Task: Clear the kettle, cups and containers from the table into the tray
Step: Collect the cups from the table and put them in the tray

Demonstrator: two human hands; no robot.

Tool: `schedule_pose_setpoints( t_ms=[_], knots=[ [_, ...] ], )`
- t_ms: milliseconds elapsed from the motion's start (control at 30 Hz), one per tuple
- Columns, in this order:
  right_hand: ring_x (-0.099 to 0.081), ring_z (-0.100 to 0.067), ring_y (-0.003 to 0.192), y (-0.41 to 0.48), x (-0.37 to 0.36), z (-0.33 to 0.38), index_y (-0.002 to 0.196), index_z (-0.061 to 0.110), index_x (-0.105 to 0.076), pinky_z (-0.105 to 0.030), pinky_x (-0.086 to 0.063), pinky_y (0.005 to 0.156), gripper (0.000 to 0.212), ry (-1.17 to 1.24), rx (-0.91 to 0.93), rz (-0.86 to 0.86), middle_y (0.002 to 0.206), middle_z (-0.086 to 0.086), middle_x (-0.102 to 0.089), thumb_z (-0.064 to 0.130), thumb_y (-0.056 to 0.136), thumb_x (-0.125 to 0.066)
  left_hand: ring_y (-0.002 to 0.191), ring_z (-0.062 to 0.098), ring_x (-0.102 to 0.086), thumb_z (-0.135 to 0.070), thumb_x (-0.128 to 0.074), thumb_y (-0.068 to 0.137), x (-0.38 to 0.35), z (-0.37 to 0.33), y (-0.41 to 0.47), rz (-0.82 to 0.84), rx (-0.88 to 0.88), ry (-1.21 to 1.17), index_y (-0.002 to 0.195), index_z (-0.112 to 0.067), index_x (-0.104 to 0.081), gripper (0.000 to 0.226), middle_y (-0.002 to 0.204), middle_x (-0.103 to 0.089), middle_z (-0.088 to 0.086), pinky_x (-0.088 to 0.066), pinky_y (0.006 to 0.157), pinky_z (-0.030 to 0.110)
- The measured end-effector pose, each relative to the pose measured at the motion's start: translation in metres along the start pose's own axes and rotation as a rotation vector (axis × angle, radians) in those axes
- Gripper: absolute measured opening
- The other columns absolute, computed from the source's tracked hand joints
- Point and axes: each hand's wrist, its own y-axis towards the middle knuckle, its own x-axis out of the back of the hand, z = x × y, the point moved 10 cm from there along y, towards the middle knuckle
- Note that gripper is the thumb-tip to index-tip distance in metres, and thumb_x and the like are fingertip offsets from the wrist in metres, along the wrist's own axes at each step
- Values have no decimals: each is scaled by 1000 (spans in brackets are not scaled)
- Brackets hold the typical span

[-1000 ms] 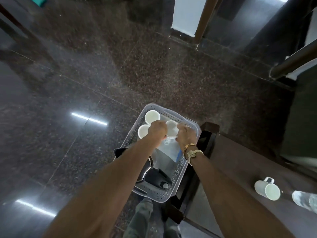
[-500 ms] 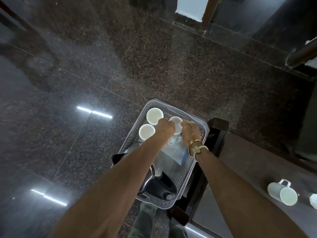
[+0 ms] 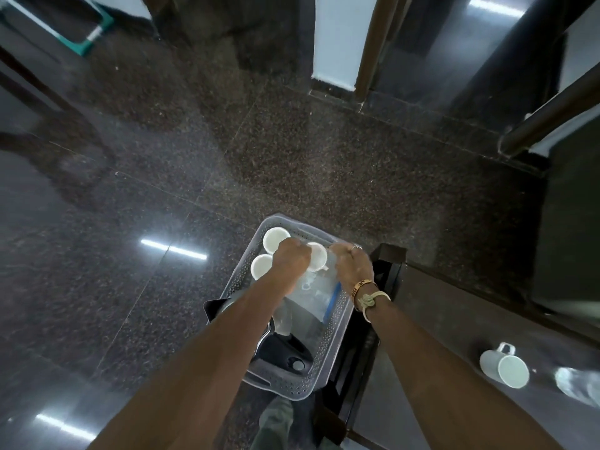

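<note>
A grey perforated tray [image 3: 336, 332] sits left of the dark table [image 3: 431, 319]. A black kettle [image 3: 285, 355] lies at its near end, partly under my left forearm. A clear container [image 3: 313, 295] with a blue edge lies in the middle. Two white cups [image 3: 274, 238] [image 3: 259, 266] stand at the far left. My left hand [image 3: 290, 259] and my right hand [image 3: 352, 266] are curled on either side of a third white cup [image 3: 318, 254] at the tray's far end. Another white cup [image 3: 505, 368] lies on its side on the table.
A clear plastic container [image 3: 578, 383] lies at the table's right edge, cut off by the frame. Glossy dark stone floor [image 3: 162, 196] spreads left and ahead. A wooden post [image 3: 373, 47] and dark furniture [image 3: 571, 248] stand beyond the table. My legs [image 3: 276, 423] show below the tray.
Both hands stay at the third cup at the tray's far end. The view has tilted up a little, showing more floor ahead.
</note>
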Motion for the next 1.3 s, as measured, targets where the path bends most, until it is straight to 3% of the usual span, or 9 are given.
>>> schedule_pose_setpoints(
  t_ms=[133,233,400,500,733,900,1033,1100,1300],
  knots=[
    [-63,-28,91,-40,42,27,98,13,-74,-36,-49,82,29,-65,85,13,94,-12,-72,34,92,-55,104,22,-57,-12,-52,98,29,-19,-58,25,39,-388,134,0,-53,38,135,-56,18,-47,95,38],
    [-63,-27,96,-76,80,42,106,13,-74,-32,-45,85,32,-62,124,-9,99,-8,-72,37,94,-55,75,12,-54,-12,-54,97,47,-46,-104,22,-55,-434,107,-13,-65,15,101,-62,6,-54,84,38],
    [-60,-27,76,-128,139,52,68,25,-66,-56,-52,84,41,17,171,-36,76,2,-63,64,71,-55,64,12,-51,-16,-57,96,50,-104,-174,18,-162,-467,78,-24,-57,19,77,-54,-4,-47,59,26],
    [-68,-30,91,-160,182,58,74,23,-65,-52,-55,87,44,3,209,-86,94,-2,-72,65,73,-53,49,12,-43,-19,-62,93,37,-138,-209,65,-215,-475,77,-18,-61,16,68,-50,3,-34,47,22],
    [-68,-35,93,-237,279,29,63,21,-60,-51,-55,85,43,51,160,-363,85,-6,-71,60,80,-53,82,18,-59,-31,-64,94,-13,-200,-280,206,-394,-360,88,-23,-65,10,90,-63,-2,-47,73,27],
    [-67,-33,84,-294,294,-47,64,19,-58,-50,-56,84,46,107,34,-467,77,-5,-67,61,81,-54,78,18,-57,-34,-65,93,-72,-187,-318,334,-433,-239,90,-21,-65,13,93,-63,1,-47,72,27],
    [-68,-34,91,-335,311,-120,77,18,-68,-46,-56,82,56,168,-62,-543,85,-7,-72,70,72,-49,85,20,-60,-37,-65,93,-128,-182,-354,430,-455,-108,86,-23,-64,15,96,-64,3,-52,84,35],
    [-66,-32,93,-364,331,-145,87,15,-70,-34,-48,77,50,168,-87,-595,88,-6,-70,61,84,-51,90,21,-60,-37,-63,93,-161,-187,-380,502,-476,-47,90,-24,-64,14,100,-64,2,-52,88,36],
    [-68,-34,90,-447,413,-243,85,13,-72,-46,-54,87,55,324,-166,-861,88,-13,-74,64,82,-51,64,13,-48,-29,-63,94,-264,-203,-469,670,-607,92,83,-19,-62,15,83,-57,1,-36,58,25]
  ],
)
